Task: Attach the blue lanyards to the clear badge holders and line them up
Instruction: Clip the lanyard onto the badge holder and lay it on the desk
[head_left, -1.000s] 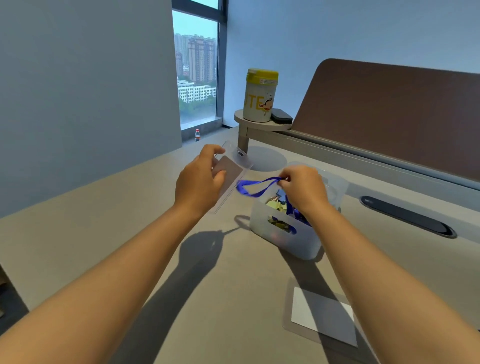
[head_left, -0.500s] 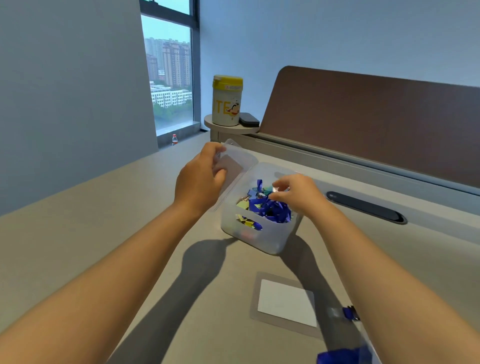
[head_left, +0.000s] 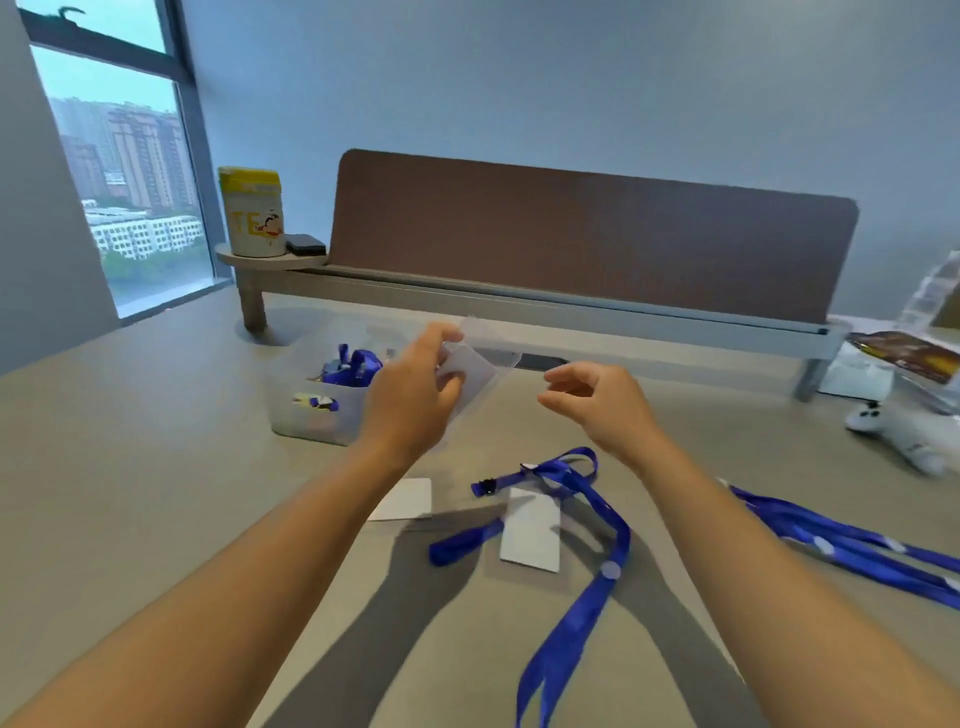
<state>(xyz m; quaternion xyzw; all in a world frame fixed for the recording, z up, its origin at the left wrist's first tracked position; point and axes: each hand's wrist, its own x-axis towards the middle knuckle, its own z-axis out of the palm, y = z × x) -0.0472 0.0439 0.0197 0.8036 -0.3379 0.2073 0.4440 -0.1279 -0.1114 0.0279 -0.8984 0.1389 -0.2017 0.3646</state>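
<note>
I am holding a clear badge holder (head_left: 475, 364) up above the desk (head_left: 130, 467), my left hand (head_left: 410, 397) pinching it with fingers (head_left: 441, 338) closed on its left edge, a white card showing inside it. My right hand (head_left: 605, 402) is hovering just to its right, not touching it, fingers loosely curled and apart, gripping nothing.

Below my hands, a blue lanyard (head_left: 587, 551) is lying loose on the desk, its black clip (head_left: 485, 487) pointing left, its strap crossing a second badge holder (head_left: 531, 530) that is lying flat. A third badge holder (head_left: 408, 499) is lying just left of that one, partly behind my left forearm. More blue lanyards (head_left: 852, 545) are trailing off toward the right edge.

Left of my left hand, a translucent bin (head_left: 311, 410) is sitting with blue items inside. Behind it, a yellow-lidded canister (head_left: 253, 213) and a small black object (head_left: 304, 243) are resting on a round shelf (head_left: 270, 260) beside a brown divider panel (head_left: 587, 244). A white plush toy (head_left: 898, 431) is lying at the far right.
</note>
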